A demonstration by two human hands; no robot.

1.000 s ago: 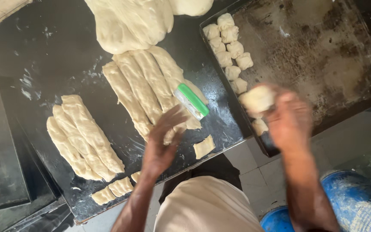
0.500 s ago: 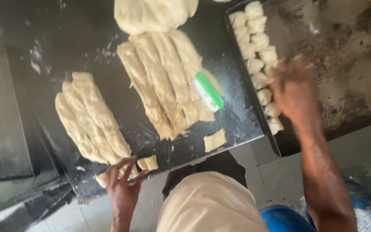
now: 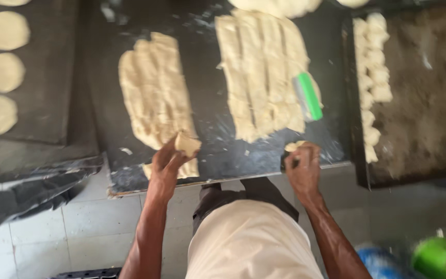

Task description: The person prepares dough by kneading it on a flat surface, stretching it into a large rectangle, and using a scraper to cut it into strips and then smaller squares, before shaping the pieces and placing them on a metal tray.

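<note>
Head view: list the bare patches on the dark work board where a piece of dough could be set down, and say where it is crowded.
Free: the dark strip of board between the left dough slab and the cut dough slab; the front edge between the left hand and right hand. Crowded: the right tray's left side, lined with dough pieces, and around the green scraper.

Soft even daylight, faint shadows, motion blur throughout, lower right corner smeared

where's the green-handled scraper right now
In the head view the green-handled scraper lies on the right edge of the right slab of cut dough strips, above the right hand.
</note>
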